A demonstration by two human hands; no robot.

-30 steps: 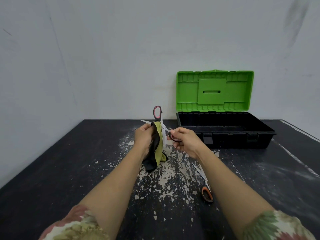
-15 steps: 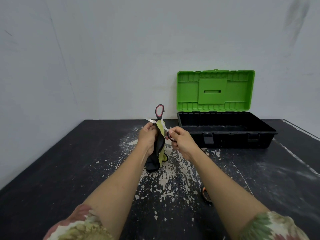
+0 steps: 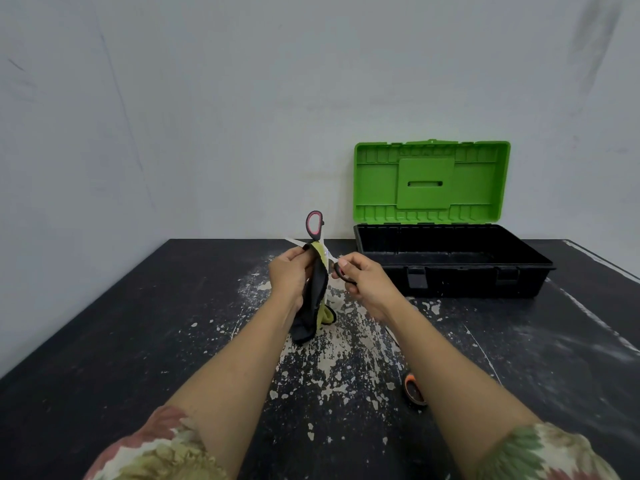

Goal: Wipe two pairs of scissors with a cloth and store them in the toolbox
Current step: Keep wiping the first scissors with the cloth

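Your toolbox (image 3: 450, 268) stands open behind. Your left hand (image 3: 289, 275) pinches the limp cloth (image 3: 316, 299) round a blade; your right hand (image 3: 363, 278) curls round the scissors (image 3: 314, 225) handle. Stiff, sharp steel: keep to the handles.

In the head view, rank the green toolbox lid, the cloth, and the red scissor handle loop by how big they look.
1. Green toolbox lid, by far the largest.
2. Cloth, a narrow hanging strip; it is nearer the camera, so its look is flattered.
3. Red scissor handle loop, smallest.
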